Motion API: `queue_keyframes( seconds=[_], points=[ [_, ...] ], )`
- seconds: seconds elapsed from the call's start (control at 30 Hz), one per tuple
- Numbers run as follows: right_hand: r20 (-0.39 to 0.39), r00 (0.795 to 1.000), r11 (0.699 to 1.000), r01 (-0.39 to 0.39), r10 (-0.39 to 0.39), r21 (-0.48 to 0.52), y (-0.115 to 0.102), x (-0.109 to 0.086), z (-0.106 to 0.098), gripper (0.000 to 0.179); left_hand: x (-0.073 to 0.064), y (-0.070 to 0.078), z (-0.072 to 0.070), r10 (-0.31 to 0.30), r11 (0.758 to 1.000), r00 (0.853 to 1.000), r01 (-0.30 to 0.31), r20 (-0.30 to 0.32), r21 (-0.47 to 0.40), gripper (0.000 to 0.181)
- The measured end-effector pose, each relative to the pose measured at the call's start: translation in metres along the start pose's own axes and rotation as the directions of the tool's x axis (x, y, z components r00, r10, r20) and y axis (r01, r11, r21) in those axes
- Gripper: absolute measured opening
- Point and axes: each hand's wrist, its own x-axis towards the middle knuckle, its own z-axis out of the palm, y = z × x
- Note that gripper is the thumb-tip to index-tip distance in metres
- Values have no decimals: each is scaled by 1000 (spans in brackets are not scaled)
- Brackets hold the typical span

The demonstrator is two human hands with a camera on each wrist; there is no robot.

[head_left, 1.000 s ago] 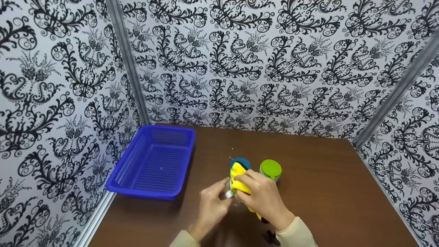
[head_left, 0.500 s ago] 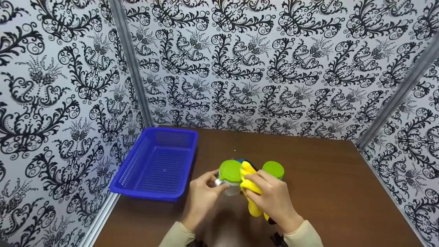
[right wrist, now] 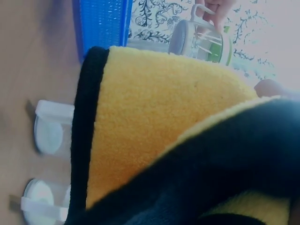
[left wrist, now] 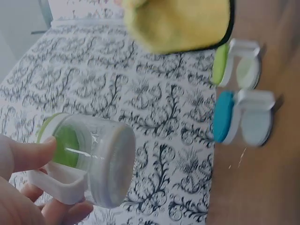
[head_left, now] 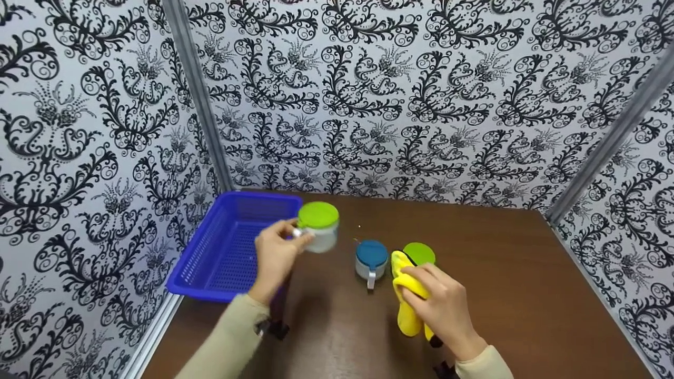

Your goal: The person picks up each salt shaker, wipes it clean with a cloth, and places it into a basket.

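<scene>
My left hand (head_left: 276, 255) grips the white handle of a clear jar with a green lid (head_left: 319, 226), lifted off the table beside the basket's right edge. In the left wrist view that jar (left wrist: 101, 159) looks see-through, and I make out nothing inside. My right hand (head_left: 442, 300) holds a bunched yellow cloth (head_left: 408, 316) with black edging above the table. Just left of the cloth stands a blue-lidded jar (head_left: 372, 258), its handle towards me. Behind the cloth, a second green-lidded jar (head_left: 420, 252) is partly hidden.
A blue perforated plastic basket (head_left: 224, 296) stands at the left of the brown table (head_left: 474, 237). Patterned black-and-white walls (head_left: 368, 105) close off the back and both sides.
My left hand has carried the green-lidded jar away from the cloth, left and towards the back, near the basket. The right hand with the cloth has shifted slightly right, uncovering the blue-lidded jar.
</scene>
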Motion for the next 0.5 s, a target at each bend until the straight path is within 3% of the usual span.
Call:
queue_keyframes(
  seconds=[0.13,0.2,0.3,0.4,0.5],
  points=[
    [-11,1000,1000,-5,5,3,6,-6,-1,36,33,1,-9,-137,990,990,137,21,-22,25],
    [-10,1000,1000,-6,6,3,8,-9,0,36,50,-3,-15,-145,989,989,145,12,4,27],
    [3,1000,1000,-15,16,-6,14,-16,2,35,75,-19,-23,-93,991,996,94,-13,100,31],
    [25,999,999,-47,48,-13,20,-24,3,34,101,-47,-29,10,976,998,2,-54,216,29],
    [42,996,997,-79,80,-18,25,-31,2,34,121,-78,-34,71,962,993,-42,-97,270,29]
  ],
)
